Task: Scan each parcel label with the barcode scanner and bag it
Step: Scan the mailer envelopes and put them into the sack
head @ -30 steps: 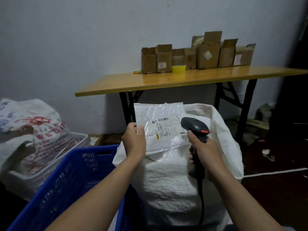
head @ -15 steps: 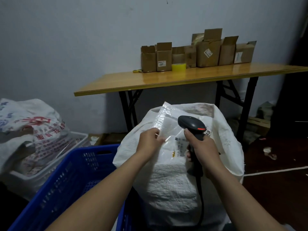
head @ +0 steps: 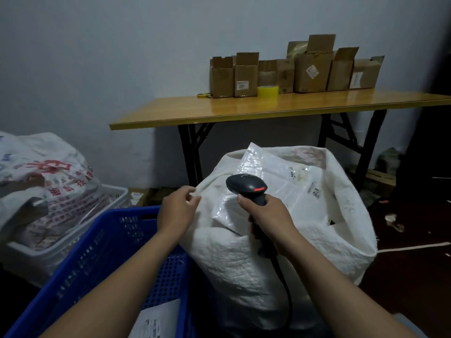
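At the left stands the blue crate (head: 97, 252), and at its bottom lies a flat white parcel (head: 158, 318) with the printed label facing up. This is probably the next one to scan. It lies below the left grip (head: 177, 213), toward the person and under the left forearm, which hides a part of it. The lower edge of the picture cuts it too, so I cannot tell its long axis.

The left grip is released. Its fingers are loosely curled and the fingertips are at the near rim of the white sack (head: 244, 264). It carries no parcel, and I cannot see a real pinch on the rim. It is the free hand and clearly nearer to the crate, so I judge the next pick is for it: down and back into the crate.

In the mouth of the sack a glossy bubble mailer (head: 253, 164) leans tilted. Its long axis runs from low and near up to the far rim, and it looks thin, crinkled and slippery. Further right in the sack a label (head: 292, 175) with dark print shows, but I cannot say whose it is.

The right grip (head: 266, 215) is clenched around the handle of the black scanner (head: 246, 187). The scanner's head is just over the mailer and its cable (head: 288, 296) hangs down.
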